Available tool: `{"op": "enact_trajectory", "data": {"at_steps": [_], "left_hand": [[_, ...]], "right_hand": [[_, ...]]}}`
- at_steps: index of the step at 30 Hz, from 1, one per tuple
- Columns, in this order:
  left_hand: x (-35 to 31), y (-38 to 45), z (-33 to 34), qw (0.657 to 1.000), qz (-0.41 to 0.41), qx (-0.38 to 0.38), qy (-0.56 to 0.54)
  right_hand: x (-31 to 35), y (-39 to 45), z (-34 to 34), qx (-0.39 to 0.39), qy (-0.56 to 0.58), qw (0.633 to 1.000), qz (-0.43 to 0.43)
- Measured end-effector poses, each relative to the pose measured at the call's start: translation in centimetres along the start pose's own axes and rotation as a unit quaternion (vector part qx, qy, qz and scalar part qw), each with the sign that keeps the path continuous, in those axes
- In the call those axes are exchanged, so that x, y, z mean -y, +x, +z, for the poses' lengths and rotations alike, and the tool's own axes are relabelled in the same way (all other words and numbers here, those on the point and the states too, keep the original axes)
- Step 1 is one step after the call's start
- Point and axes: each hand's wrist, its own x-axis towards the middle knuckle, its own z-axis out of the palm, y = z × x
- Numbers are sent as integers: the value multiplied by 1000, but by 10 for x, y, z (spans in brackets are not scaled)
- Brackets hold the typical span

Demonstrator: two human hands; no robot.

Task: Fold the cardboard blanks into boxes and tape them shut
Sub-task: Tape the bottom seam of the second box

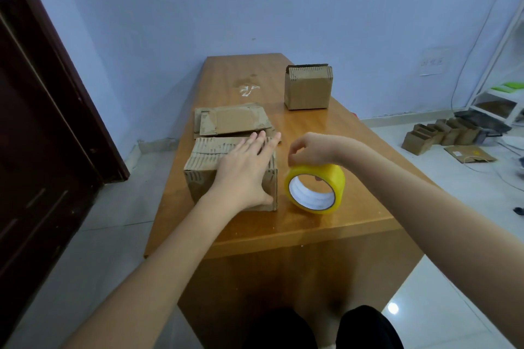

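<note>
A folded cardboard box [202, 176] stands near the front of the wooden table [297, 224]. My left hand [246, 167] lies flat on its closed top flaps, fingers straight, thumb down the front face. Just right of the box a roll of yellow tape [316, 188] stands on edge. My right hand [304, 149] holds the roll from above, fingers curled over its top and pinching at the tape. Flat cardboard blanks [232, 120] lie stacked behind the box. Another folded box [308, 87] stands at the far right of the table.
A dark wooden door [37, 110] is at the left. Several small cardboard boxes [442, 133] and a flat piece sit on the tiled floor at the right, near a white shelf [499, 93]. The wall is right behind the table.
</note>
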Motion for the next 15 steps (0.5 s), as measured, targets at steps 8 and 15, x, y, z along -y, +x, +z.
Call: {"op": "enact_trajectory", "data": {"at_steps": [8,15], "left_hand": [[7,-9,-3,1000,-14,16,-1],[-3,-3,-12,998,-34,57,3]], "right_hand": [[-5,10,-7,18,-162,984,64],[-12,8,7,-164,-296,940,50]]}}
